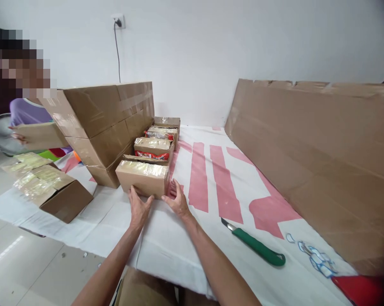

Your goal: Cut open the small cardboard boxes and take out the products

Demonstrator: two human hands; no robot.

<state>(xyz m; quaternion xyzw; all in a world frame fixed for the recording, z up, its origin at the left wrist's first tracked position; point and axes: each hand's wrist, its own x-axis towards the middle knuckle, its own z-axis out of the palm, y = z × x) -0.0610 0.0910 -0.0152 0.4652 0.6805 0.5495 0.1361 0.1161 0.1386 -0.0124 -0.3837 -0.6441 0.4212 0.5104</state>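
Observation:
A small cardboard box (141, 180) with clear tape across its top stands at the near end of a row on the cloth-covered table. My left hand (139, 206) grips the lower front of this box, thumb and fingers apart on the cardboard. At its right front corner, my right hand (177, 199) holds the box with the thumb in front and the fingers along the side. Behind it are more small boxes (153, 145), with red printed packets (152, 155) showing between them. A green-handled utility knife (255, 247) lies to the right of my hands, blade out.
Taped cartons (99, 123) are stacked left of the row. Another small box (66, 199) with loose tape flaps sits at the table's left edge. A large cardboard sheet (319, 161) stands along the right. At far left, another person's hand (18, 136) holds cardboard.

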